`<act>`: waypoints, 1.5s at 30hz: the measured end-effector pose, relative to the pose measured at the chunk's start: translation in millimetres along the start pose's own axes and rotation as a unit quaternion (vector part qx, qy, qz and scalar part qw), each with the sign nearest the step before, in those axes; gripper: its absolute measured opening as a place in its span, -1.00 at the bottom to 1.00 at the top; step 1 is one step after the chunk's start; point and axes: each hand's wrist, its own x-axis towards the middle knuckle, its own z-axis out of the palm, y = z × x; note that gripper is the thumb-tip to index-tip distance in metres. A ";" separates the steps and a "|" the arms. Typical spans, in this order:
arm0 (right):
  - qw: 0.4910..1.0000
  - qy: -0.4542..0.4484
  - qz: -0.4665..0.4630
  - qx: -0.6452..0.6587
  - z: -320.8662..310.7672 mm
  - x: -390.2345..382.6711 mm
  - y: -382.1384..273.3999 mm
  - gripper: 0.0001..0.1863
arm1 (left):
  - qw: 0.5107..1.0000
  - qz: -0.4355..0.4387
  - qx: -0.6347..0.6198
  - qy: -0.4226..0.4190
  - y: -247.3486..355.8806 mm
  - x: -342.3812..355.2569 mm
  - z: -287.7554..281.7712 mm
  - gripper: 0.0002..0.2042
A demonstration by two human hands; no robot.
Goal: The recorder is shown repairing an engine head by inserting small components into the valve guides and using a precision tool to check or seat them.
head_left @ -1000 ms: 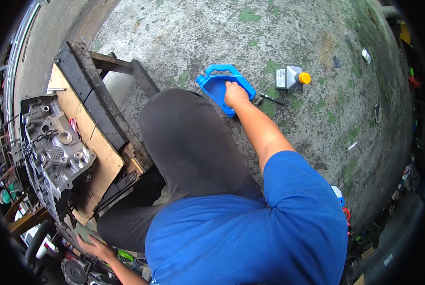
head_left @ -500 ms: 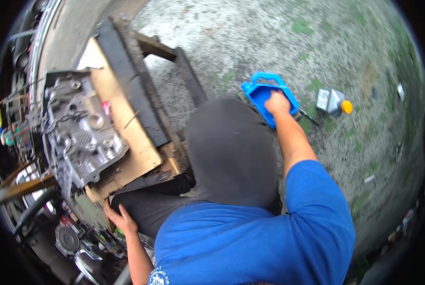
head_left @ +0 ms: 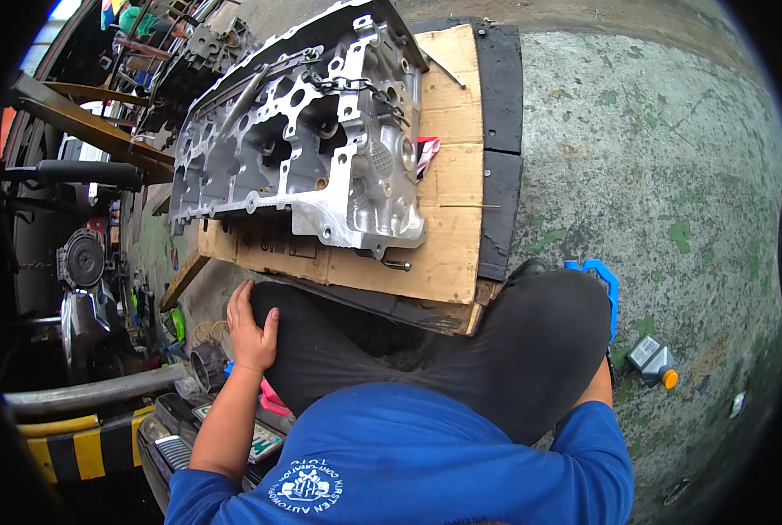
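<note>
My left hand point(head_left: 253, 337) rests on the outer side of my left knee, fingers stretched out and thumb apart, holding nothing. My right hand is hidden behind my right knee; only part of the forearm point(head_left: 594, 385) shows. Just past that knee, the rim of a blue cut-open plastic jug point(head_left: 614, 302) sticks out on the floor. In front of me a large aluminium engine casting point(head_left: 366, 206) lies on a sheet of cardboard point(head_left: 448, 262). A dark chain point(head_left: 360, 86) lies across its top.
A grey bottle with an orange cap point(head_left: 652, 359) lies on the floor at right. A red-and-white cloth point(head_left: 428, 156) is tucked beside the casting. A thick metal pipe point(head_left: 102, 391) and a yellow-black striped barrier point(head_left: 85, 451) stand at lower left.
My view has swung left, bringing the casting to the middle. The right hand, seen earlier reaching into the blue jug, is now hidden behind my knee. The left hand stays at the left knee.
</note>
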 end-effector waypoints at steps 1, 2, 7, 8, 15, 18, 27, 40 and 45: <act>1.000 0.003 -0.001 0.015 -4.9 -3.0 6.5 -0.56 | 1.000 0.003 -0.002 0.007 2.6 0.9 -0.8 -0.33; 1.000 0.006 -0.003 0.030 -11.1 -6.1 12.4 -0.57 | 1.000 0.005 -0.006 0.014 4.3 -0.4 -1.8 -0.32; 0.991 0.052 -0.021 0.118 -54.9 0.1 9.6 -0.62 | 0.999 0.011 -0.030 0.033 8.9 2.3 3.7 -0.35; 0.988 0.063 -0.025 0.136 -65.6 -0.1 7.1 -0.63 | 0.998 0.019 -0.045 0.035 11.1 6.1 6.7 -0.35; 0.908 0.179 -0.191 0.327 -218.4 -71.2 -107.9 -0.82 | 0.991 0.030 -0.115 0.065 1.9 1.4 5.0 -0.34; 0.823 0.158 -0.344 0.424 -279.7 -129.5 -204.1 -0.87 | 0.987 0.051 -0.133 0.074 2.7 5.9 7.7 -0.33; 0.732 0.095 -0.664 0.121 -284.1 -261.5 -458.6 -0.88 | 0.980 0.054 -0.169 0.096 -13.7 -1.6 12.8 -0.32; 0.770 0.178 -0.602 -0.114 -241.7 -259.2 -543.8 -0.83 | 0.965 0.064 -0.232 0.107 -21.9 -3.9 14.1 -0.35; 0.759 0.188 -0.603 -0.160 -239.6 -271.1 -539.7 -0.80 | 0.968 0.071 -0.219 0.100 -20.8 -1.6 11.3 -0.36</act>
